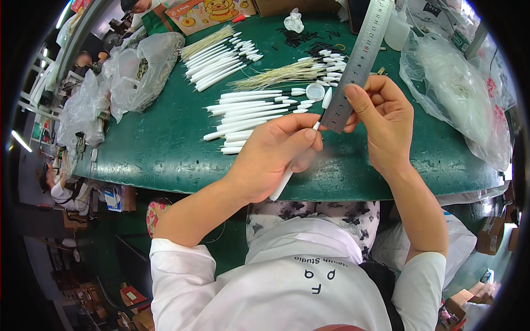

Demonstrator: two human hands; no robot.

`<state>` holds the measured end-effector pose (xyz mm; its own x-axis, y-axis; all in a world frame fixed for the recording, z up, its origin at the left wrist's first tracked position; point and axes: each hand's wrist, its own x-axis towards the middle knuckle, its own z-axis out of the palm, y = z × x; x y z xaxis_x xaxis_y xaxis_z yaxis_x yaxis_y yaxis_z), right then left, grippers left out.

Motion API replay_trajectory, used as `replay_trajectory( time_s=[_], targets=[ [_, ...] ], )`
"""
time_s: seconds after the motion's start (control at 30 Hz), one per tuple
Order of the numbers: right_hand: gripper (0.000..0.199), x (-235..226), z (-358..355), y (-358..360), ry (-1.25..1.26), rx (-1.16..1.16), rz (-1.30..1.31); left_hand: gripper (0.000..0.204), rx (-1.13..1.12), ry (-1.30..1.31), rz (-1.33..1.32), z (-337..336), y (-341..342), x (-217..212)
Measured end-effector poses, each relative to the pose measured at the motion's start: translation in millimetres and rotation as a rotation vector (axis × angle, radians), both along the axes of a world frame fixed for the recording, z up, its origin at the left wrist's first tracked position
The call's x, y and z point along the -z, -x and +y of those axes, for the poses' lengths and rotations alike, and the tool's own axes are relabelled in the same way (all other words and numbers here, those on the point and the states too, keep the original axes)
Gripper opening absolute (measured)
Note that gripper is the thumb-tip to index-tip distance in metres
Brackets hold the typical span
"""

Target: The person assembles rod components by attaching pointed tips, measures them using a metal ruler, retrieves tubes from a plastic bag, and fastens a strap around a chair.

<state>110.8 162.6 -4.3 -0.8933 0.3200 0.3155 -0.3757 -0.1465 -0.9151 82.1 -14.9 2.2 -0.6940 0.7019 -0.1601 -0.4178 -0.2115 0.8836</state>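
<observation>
Pinched in my left hand [265, 154] is a slim white stick [282, 185] with a narrow black neck and a white flame-shaped tip [327, 98]. My right hand [386, 121] grips a steel ruler [365, 47] near its low end, thumb on its face. The ruler's end lies alongside the stick's black neck and tip. Left of the hands, a pile of similar white sticks [243, 118] rests on the green table [160, 160]. Behind it lies a bundle of thin beige wires [276, 76] with white tips, beside a small round clear lid [315, 92].
Another bundle of white sticks [221, 60] lies farther back. Small black pieces [295, 37] are scattered near a crumpled plastic lump [293, 21]. Plastic bags [146, 71] stand at the left, and a large clear bag [452, 83] at the right. A printed carton [212, 12] stands at the back.
</observation>
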Motion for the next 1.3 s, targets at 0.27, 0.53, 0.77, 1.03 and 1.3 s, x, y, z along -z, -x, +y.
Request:
replay_trajectory(
  time_s=[0.27,0.53,0.77,1.03,1.3],
  targets=[
    [0.015,0,1,0,-0.004,0.004,0.002,0.024,-0.001,0.011,0.014,1,1,-1],
    [0.014,-1,-2,2,0.027,-0.005,-0.016,0.023,-0.004,0.012,0.001,-1,1,-5],
    [0.015,-3,12,-1,0.017,0.080,0.035,0.022,-0.156,0.389,0.854,-31,90,-24],
    [0.013,-2,8,2,0.033,0.075,0.005,0.015,-0.450,1.001,1.397,-78,249,20],
    [0.015,-3,16,8,0.039,0.108,-0.010,0.012,-0.441,0.832,1.630,-63,256,21]
  ],
)
